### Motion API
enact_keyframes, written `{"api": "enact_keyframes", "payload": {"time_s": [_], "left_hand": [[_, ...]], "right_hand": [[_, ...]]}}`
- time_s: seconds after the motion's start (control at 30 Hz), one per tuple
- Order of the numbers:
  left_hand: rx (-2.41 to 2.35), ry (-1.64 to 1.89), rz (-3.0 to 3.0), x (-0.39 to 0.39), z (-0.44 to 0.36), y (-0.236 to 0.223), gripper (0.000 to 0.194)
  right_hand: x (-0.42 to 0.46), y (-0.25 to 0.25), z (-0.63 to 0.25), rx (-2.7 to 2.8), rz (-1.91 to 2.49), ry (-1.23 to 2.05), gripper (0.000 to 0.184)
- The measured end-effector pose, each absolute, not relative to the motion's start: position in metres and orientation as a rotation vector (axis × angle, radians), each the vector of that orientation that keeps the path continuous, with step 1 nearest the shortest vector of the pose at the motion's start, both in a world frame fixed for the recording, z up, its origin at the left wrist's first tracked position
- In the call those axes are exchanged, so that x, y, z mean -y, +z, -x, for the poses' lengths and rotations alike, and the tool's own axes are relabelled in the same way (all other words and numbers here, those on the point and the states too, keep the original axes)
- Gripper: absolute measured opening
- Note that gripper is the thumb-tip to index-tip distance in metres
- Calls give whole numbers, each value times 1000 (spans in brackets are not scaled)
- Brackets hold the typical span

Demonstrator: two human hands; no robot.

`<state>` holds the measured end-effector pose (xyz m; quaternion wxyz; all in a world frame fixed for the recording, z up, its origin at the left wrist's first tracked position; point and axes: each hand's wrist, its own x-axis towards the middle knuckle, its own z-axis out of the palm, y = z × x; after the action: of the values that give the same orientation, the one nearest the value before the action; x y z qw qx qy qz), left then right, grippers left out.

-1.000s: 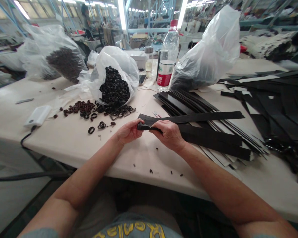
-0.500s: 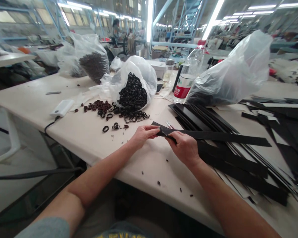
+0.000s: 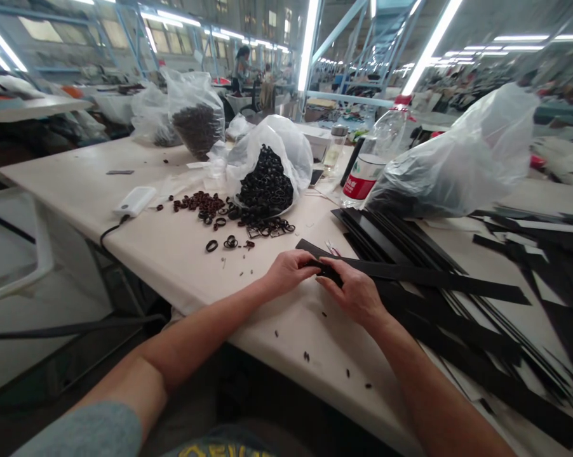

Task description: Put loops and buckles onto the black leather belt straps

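Left hand [image 3: 289,274]: pinches a black strip [image 3: 329,273].
Right hand [image 3: 357,295]: thumb and fingers grip it, close to the left.
Black strip: in front of the open bag [image 3: 299,143], rightward.
Loops: black loops [image 3: 267,184] inside the bag; brown loops [image 3: 201,206] left of it.
Stacked strips [image 3: 386,238]: right of the bag.
Progress: black strip looks unfinished; stacked strips look untouched.

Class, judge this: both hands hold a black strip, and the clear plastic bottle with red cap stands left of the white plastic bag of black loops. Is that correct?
Wrong side: the clear plastic bottle with red cap stands right of the white plastic bag of black loops, as the head view shows. The left hand and right hand hold a black strip.
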<state>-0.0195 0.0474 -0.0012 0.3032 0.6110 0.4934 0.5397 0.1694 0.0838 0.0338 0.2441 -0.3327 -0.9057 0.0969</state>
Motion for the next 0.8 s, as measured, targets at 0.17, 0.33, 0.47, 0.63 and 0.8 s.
{"api": "enact_keyframes", "payload": {"time_s": [0.17,0.33,0.47,0.63,0.8], "left_hand": [[-1305,1343,-1826,-42,16,1,13],[-1338,1353,-1765,-43,29,6,11],[-1813,1194,-1972,-59,60,10,19],[-2186,740,-2210,-74,91,10,26],[-1998,684,-2451,-47,93,-3,32]], "right_hand": [[-88,43,-173,2576,1035,436,28],[-93,49,-178,2620,1109,378,26],[-95,42,-178,2609,1180,168,27],[-97,35,-175,2573,1210,130,27],[-95,37,-174,2570,1250,135,27]]}}
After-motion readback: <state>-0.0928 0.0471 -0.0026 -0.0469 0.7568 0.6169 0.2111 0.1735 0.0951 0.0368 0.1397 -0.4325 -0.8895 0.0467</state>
